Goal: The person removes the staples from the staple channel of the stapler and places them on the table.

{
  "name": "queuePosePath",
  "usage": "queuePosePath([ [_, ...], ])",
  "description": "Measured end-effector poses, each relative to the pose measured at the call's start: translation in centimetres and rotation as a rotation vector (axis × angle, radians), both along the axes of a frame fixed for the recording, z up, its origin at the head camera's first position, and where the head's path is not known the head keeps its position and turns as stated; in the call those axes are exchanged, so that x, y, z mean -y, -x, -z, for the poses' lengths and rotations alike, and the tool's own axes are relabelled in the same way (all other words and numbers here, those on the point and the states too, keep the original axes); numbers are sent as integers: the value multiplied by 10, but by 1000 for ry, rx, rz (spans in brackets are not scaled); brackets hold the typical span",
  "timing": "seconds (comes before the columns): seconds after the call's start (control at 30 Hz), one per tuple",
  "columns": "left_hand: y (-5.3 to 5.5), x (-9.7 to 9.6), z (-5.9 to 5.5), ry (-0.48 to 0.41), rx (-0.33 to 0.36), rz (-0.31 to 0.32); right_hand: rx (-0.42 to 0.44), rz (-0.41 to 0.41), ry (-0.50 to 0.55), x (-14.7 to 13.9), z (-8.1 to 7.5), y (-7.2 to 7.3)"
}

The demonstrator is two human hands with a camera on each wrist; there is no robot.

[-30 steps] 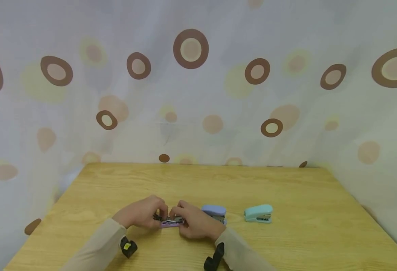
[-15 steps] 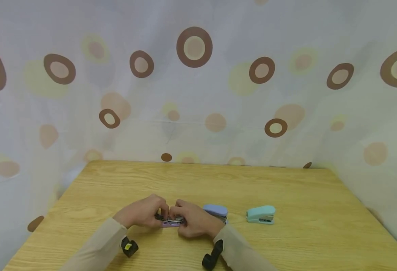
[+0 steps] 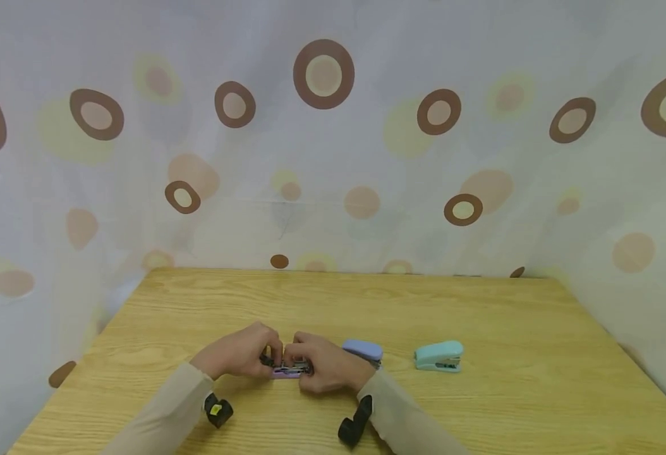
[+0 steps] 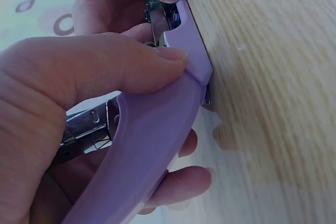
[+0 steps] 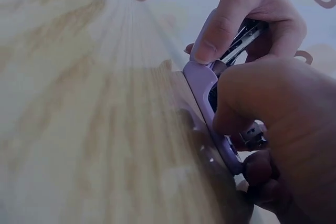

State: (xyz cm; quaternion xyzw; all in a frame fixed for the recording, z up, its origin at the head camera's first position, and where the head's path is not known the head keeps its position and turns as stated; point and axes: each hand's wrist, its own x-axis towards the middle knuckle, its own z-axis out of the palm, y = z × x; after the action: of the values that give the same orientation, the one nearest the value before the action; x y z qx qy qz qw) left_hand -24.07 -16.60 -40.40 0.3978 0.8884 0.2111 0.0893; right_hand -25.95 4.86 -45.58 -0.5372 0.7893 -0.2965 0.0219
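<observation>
Pinching, left fingers (image 4: 131,64) and right fingers (image 5: 233,106) hold an unfolded lilac stapler (image 4: 152,119), metal (image 4: 86,129) exposed.

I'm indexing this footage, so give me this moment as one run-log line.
left grip: holds cover | right grip: holds base | purple stapler: opened | blue stapler: partly hidden | mint stapler: farther right, untouched

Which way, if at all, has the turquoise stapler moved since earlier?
No: relative to the wooden table, the turquoise stapler hasn't shifted; only the view has.
</observation>
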Motion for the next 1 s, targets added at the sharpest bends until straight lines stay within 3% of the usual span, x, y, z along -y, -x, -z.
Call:
queuePosePath([
  [0.17, 0, 0, 3, -11, 3, -8, -22, -32, 4, 3, 0, 3],
  [0.33, -2, -1, 5, -11, 10, -6, 12, -23, 17, 3, 1, -1],
  [0.57, 0, -1, -2, 3, -33, -8, -14, 50, 155, 0, -2, -2],
  [0.7, 2, -2, -6, 1, -21, -7, -46, 96, 238, -3, -3, -4],
  [1.0, -1, -1, -1, -7, -6, -16, -86, 168, 318, -4, 0, -14],
])
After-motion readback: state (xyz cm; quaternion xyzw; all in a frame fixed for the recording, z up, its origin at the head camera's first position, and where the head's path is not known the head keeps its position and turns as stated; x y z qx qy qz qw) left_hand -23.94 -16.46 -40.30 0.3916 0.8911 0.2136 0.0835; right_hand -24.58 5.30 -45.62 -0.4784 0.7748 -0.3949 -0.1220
